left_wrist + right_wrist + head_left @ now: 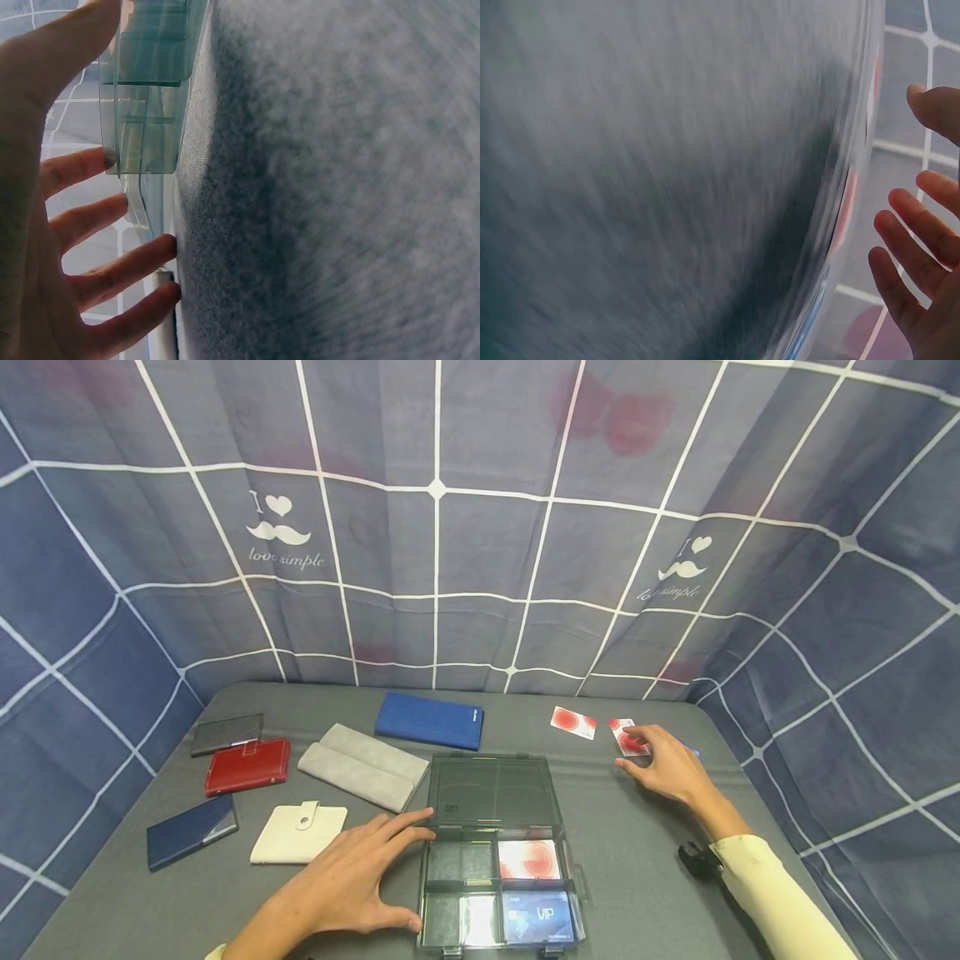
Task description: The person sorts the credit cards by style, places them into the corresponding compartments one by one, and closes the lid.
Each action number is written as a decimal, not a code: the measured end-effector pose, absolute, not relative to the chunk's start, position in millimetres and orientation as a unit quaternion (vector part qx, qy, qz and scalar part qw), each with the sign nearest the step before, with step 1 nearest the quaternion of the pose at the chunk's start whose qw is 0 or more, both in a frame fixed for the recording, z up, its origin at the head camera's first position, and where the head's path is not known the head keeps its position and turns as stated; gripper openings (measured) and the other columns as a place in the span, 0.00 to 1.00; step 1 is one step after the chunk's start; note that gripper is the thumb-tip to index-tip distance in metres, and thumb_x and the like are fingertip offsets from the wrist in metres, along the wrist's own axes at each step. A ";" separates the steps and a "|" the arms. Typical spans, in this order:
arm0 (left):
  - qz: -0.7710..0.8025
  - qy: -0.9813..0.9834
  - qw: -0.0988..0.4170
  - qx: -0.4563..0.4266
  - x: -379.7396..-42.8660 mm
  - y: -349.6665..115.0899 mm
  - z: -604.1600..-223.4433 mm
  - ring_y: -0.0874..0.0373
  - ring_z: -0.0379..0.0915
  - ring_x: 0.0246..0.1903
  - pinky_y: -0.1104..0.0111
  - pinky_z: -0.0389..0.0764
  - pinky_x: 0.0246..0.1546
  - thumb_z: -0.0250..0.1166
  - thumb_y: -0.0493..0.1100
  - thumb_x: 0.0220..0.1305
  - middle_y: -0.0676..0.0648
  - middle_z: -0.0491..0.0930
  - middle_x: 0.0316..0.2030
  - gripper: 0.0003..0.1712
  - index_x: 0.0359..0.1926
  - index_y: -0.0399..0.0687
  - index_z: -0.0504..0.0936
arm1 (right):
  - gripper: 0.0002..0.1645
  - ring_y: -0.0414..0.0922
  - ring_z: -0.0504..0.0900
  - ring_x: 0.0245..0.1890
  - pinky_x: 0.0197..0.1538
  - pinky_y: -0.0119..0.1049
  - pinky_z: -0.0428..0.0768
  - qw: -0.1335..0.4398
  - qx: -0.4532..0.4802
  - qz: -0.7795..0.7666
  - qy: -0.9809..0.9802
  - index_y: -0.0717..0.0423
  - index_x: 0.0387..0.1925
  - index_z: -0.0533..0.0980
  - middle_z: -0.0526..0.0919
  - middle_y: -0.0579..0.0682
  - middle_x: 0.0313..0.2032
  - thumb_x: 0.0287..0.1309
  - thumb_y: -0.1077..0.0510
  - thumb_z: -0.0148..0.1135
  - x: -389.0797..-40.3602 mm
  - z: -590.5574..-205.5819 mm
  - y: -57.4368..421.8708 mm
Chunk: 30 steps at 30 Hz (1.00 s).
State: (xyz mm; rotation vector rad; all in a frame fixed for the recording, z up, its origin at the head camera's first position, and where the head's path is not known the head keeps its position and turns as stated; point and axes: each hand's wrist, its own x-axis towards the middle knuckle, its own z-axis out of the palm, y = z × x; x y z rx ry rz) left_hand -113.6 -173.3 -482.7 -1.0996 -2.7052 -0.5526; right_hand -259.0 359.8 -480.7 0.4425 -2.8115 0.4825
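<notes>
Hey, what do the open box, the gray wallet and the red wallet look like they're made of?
Box: probably glossy, smoke-tinted plastic; it's see-through and catches glints.

Gray wallet: perhaps suede or imitation suede, given its matte, slightly mottled surface.

Red wallet: leather or imitation leather, judging by its smooth, faint sheen; I can't tell which.

Table (630,885): divided box (444,917) at near centre, lid (495,789) laid open on its far side. VIP card (538,920) in near right compartment; second card (528,860) in the one beyond. Wallet (429,720) beyond lid, slightly left; pouch (363,767) just left of lid; four holders (247,767) farther left. Left hand (348,868) at box's left. Far right: two cards (573,722), right hand (667,768) over the right one.
</notes>
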 end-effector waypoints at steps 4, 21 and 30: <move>-0.186 -0.907 0.086 -0.369 -113.4 -173.1 -482.8 0.61 0.75 0.61 0.53 0.84 0.49 0.70 0.86 0.49 0.56 0.67 0.79 0.53 0.70 0.64 0.78 | 0.42 0.62 0.84 0.57 0.55 0.67 0.79 0.107 0.134 0.160 -0.972 0.59 0.66 0.78 0.84 0.62 0.58 0.59 0.38 0.78 -271.3 -482.6 369.0; -0.186 -0.908 0.078 -0.366 -113.4 -173.7 -484.5 0.60 0.75 0.62 0.52 0.84 0.50 0.70 0.86 0.49 0.56 0.67 0.79 0.53 0.70 0.65 0.77 | 0.43 0.70 0.78 0.61 0.60 0.69 0.75 0.086 0.103 0.145 -0.980 0.65 0.65 0.78 0.82 0.70 0.59 0.60 0.40 0.76 -287.5 -490.8 373.6; -0.184 -0.910 0.072 -0.365 -113.3 -174.2 -484.3 0.59 0.75 0.62 0.51 0.83 0.49 0.69 0.86 0.50 0.57 0.66 0.80 0.53 0.70 0.65 0.77 | 0.38 0.70 0.79 0.59 0.59 0.69 0.75 0.102 0.121 0.146 -0.976 0.64 0.62 0.81 0.85 0.67 0.56 0.57 0.44 0.77 -285.7 -492.0 377.9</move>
